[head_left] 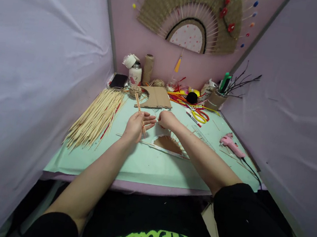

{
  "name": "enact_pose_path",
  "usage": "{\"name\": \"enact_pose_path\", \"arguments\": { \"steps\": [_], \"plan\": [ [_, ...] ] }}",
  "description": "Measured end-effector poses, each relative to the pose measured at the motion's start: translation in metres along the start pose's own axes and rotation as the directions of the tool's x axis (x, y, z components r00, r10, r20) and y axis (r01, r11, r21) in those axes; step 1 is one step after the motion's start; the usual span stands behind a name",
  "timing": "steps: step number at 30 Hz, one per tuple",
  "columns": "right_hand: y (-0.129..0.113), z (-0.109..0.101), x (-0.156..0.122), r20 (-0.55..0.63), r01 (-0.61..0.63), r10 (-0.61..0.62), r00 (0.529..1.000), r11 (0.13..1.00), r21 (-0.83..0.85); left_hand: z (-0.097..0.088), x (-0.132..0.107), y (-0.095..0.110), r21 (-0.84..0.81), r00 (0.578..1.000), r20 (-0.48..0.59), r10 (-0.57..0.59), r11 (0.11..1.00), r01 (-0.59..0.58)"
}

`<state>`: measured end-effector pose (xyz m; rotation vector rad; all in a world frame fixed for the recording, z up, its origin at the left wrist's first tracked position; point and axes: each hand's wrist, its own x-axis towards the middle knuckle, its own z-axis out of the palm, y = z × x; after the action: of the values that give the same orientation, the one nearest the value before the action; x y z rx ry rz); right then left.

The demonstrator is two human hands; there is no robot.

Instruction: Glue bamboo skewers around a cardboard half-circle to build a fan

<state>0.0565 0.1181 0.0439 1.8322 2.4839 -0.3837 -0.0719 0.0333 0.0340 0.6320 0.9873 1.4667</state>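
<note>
My left hand (137, 125) is closed round a thin wooden stick (138, 104) that slants up and away to the left. My right hand (167, 119) is curled shut just to its right, knuckles up; what it grips is hidden. Under both hands a half-round cardboard piece (169, 144) with sticks fanned around it lies on the pale green mat (139, 163).
A big heap of bamboo sticks (96, 118) lies at the left. A cardboard cut-out (156, 97), twine, jar, scissors (200, 115) and a cup of pens (217, 98) sit at the back. A pink glue gun (231, 144) lies at the right. White cloth walls close both sides.
</note>
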Motion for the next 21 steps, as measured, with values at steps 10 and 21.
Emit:
{"name": "enact_pose_path", "arguments": {
  "steps": [10,21],
  "plan": [
    [0.0,0.007,0.002,0.008,-0.018,0.019,1.0,0.993,-0.113,-0.001,0.001,0.0,0.009,1.0,0.013,-0.013,1.0,0.013],
    [0.01,-0.014,-0.021,-0.031,-0.044,0.04,0.999,0.989,-0.141,-0.001,0.0,0.003,-0.005,1.0,0.018,-0.012,1.0,0.012]
  ]
}}
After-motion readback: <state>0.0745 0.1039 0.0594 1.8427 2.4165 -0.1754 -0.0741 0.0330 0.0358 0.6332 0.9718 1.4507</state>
